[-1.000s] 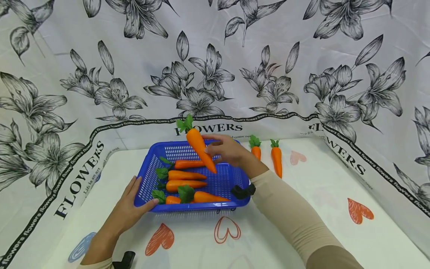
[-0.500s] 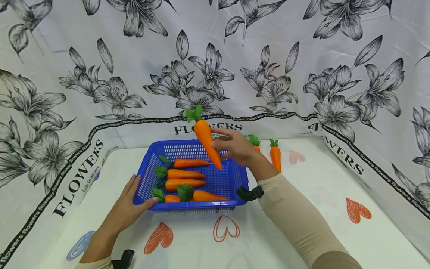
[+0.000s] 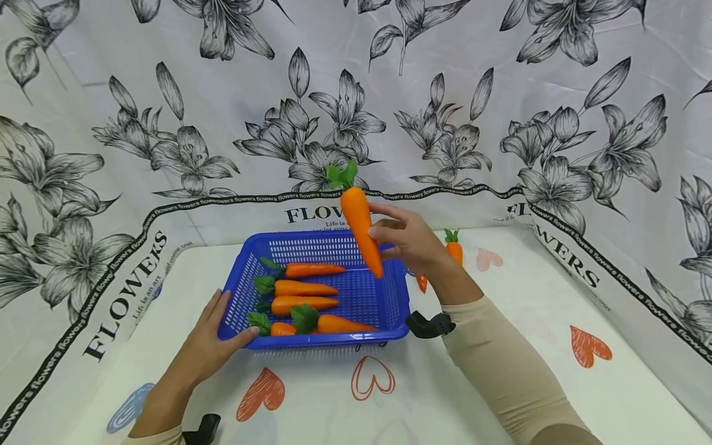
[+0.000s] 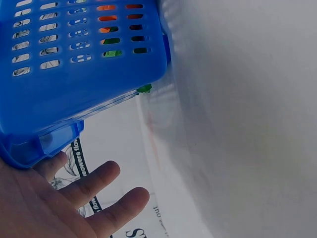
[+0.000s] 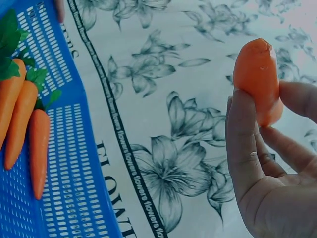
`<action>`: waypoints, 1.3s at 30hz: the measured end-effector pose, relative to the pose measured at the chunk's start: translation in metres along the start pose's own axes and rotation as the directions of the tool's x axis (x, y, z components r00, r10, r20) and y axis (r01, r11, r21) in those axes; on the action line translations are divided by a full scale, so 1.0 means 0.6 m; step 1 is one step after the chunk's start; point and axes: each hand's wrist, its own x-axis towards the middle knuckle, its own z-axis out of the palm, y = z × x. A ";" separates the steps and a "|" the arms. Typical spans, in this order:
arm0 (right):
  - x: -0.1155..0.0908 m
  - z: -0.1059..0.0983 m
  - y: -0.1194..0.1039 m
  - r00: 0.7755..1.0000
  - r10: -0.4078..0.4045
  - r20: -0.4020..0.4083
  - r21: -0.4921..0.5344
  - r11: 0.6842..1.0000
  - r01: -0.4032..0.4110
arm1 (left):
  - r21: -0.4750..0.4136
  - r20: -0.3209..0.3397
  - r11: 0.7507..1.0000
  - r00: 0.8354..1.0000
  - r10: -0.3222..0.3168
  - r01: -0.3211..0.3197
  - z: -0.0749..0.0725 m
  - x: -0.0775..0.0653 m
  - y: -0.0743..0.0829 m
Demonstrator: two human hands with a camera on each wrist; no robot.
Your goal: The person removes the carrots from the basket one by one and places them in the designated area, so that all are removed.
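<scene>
Right hand (image 3: 408, 238) pinches carrot (image 3: 361, 225), leaves up, tilted, raised higher than basket (image 3: 328, 339), toward its right end. Left hand (image 3: 208, 346), fingers straight, at basket's near-left corner. I'd want pinch light, carrot tip clear of basket's rim.

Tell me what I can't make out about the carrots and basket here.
Head view: most of the carrot behind the right grip, which hides all but its tip.
Head view: the far-right carrot's lower end, hidden by the right wrist.
Head view: the front-left carrot's tip, behind another carrot's leaves.
Left wrist view: the basket's contents, only scraps through its slots.
Right wrist view: the basket's remainder, cut off by the left edge.
</scene>
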 end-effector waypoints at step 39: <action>-0.056 -0.122 -0.038 0.969 -0.106 -0.222 -0.065 0.993 0.094 | 0.005 0.010 1.000 1.000 -0.014 0.014 0.000 -0.004 0.005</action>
